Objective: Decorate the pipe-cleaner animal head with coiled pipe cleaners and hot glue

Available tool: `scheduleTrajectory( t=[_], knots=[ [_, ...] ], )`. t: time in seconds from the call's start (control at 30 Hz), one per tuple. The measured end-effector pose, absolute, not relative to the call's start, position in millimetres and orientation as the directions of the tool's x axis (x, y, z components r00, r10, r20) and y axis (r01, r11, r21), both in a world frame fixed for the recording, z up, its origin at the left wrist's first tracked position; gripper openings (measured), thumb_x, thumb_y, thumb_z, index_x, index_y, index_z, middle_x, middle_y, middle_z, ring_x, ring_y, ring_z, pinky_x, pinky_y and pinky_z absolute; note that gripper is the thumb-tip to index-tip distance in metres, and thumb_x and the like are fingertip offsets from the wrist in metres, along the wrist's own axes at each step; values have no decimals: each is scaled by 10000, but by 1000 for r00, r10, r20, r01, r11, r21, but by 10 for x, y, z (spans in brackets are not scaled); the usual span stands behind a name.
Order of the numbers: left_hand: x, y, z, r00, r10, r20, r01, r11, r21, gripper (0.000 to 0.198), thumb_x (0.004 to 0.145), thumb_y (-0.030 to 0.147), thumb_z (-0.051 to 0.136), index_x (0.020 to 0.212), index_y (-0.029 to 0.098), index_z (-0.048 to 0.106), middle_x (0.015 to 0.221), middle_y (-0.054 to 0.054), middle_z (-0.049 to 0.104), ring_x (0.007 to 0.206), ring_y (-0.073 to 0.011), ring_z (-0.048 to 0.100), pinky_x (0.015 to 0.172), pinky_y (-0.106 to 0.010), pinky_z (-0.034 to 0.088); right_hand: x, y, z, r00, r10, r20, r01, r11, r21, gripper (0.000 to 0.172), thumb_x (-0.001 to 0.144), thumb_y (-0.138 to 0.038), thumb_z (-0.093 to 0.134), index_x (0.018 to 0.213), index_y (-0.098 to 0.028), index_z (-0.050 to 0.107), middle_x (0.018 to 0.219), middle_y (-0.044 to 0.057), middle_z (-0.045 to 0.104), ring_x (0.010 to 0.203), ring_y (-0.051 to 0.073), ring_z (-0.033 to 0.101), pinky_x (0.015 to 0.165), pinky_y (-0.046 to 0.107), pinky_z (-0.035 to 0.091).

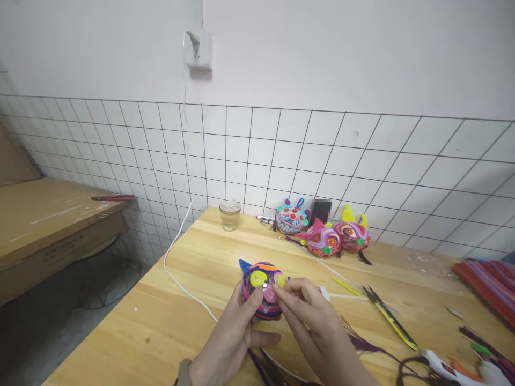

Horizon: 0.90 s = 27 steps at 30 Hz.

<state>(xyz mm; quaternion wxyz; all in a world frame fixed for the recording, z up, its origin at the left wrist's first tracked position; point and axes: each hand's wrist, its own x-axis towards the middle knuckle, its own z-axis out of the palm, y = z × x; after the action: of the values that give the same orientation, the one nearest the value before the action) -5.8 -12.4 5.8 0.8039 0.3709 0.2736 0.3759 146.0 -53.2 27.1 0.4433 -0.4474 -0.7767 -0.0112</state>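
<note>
A round craft ball (261, 287) wrapped in coloured pipe cleaners, with a blue horn and yellow and pink spirals, is held over the wooden table (169, 321). My left hand (231, 338) grips it from the left and below. My right hand (309, 316) pinches at its right side with thumb and forefinger by a small yellow piece; what the pinch holds is too small to name.
Three finished colourful craft heads (322, 230) stand by the wire-grid wall, a glass jar (230, 214) to their left. A white cable (181, 268) crosses the table. Scissors (388, 313), a glue gun (446, 370) and pipe cleaner bundles (488, 281) lie at right.
</note>
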Motion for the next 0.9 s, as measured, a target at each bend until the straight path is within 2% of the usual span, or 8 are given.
scheduleTrajectory(
  t=[0.1,0.17,0.23,0.5,0.73,0.9],
  knots=[
    [-62,-113,57,583,796,-162,-404,457,792,360,861,423,540,1148,205,538,1085,-117,625,916,-229,592,621,-317,543,1480,-533,277,-164,786,596,554,573,-604,383,936,-109,435,1245,-304,549,907,38,573,838,144,586,699,247,505],
    [-61,-108,54,586,792,-170,-404,467,787,358,864,421,536,1149,203,538,1061,-112,626,897,-219,591,614,-307,540,1493,-540,279,-149,812,564,532,547,-647,388,941,-119,433,1267,-307,529,926,36,582,866,144,585,734,246,497],
    [-59,-108,54,587,791,-173,-407,473,781,353,867,422,531,1142,201,537,1040,-106,624,875,-210,591,610,-302,537,1495,-548,281,-145,810,568,549,544,-635,392,938,-111,436,1273,-295,524,938,38,586,866,143,585,744,245,491],
    [-54,-123,58,585,792,-174,-399,467,789,354,865,422,534,1143,203,514,1046,-104,618,877,-213,591,616,-310,533,1444,-551,293,-241,694,679,707,605,-366,390,907,-52,436,1242,-224,538,912,75,564,796,171,561,655,281,505],
    [-51,-133,47,576,799,-173,-376,447,812,381,867,430,528,1173,204,501,1111,-114,611,939,-237,587,630,-330,536,1517,-526,229,-447,558,699,831,548,94,298,897,-48,443,1178,-29,542,853,148,610,727,218,526,582,357,474],
    [-49,-110,61,545,811,-213,-361,456,813,402,833,397,594,1169,194,511,1176,-129,604,955,-239,595,660,-337,538,1579,-529,247,-486,597,638,843,514,162,272,917,-87,418,1135,-67,580,894,133,641,756,233,520,617,385,442]
  ],
)
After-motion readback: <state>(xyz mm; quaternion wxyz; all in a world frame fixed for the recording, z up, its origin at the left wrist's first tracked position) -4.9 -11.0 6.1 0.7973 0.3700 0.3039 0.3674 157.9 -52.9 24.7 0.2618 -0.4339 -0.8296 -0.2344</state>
